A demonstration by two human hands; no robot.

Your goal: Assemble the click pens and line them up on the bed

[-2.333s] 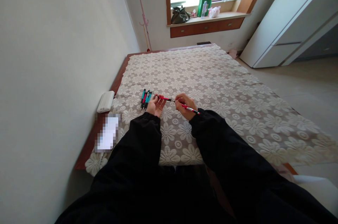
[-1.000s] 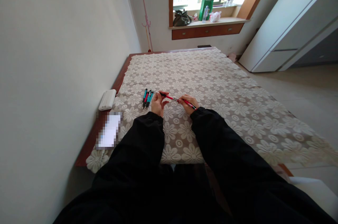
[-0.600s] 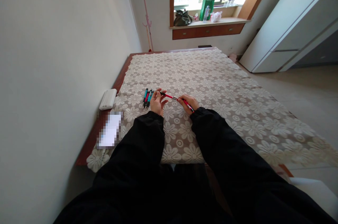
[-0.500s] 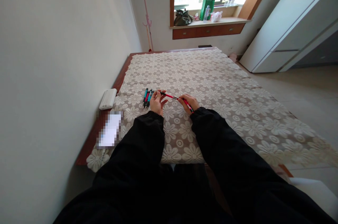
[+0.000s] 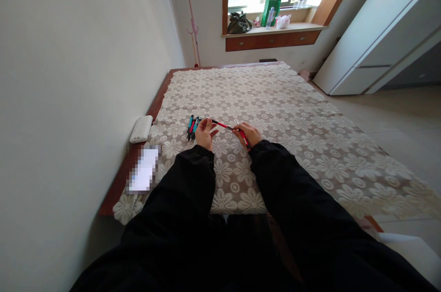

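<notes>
white lace cloth (image 5: 275, 113) with a flower pattern covers a low wooden platform that runs toward a window ledge (image 5: 272, 31) holding a green bag (image 5: 270, 2) and a dark bag (image 5: 238, 23); a plain wall stands on the left and a white cabinet (image 5: 379, 30) on the right. above the near part of the cloth, the left hand (image 5: 205, 132) and the right hand (image 5: 248, 134) each hold a piece of a red pen. the left fingers are closed on the front piece (image 5: 219, 124), which points up and left to a dark tip, and the right hand is clamped round the rear piece (image 5: 244, 137), which slopes back toward the sleeve. the two pieces meet at an angle between the hands, though at this size it is hard to tell whether they are joined or just touching. a small bundle of teal and red pens (image 5: 192, 126) lies on the cloth just left of the left hand, and a white box (image 5: 141, 129) sits near the platform edge beyond them. the step in hand looks like working the two halves of the pen at their joint. the next move would call for lining both pieces up on one axis with a firm hold on each.
</notes>
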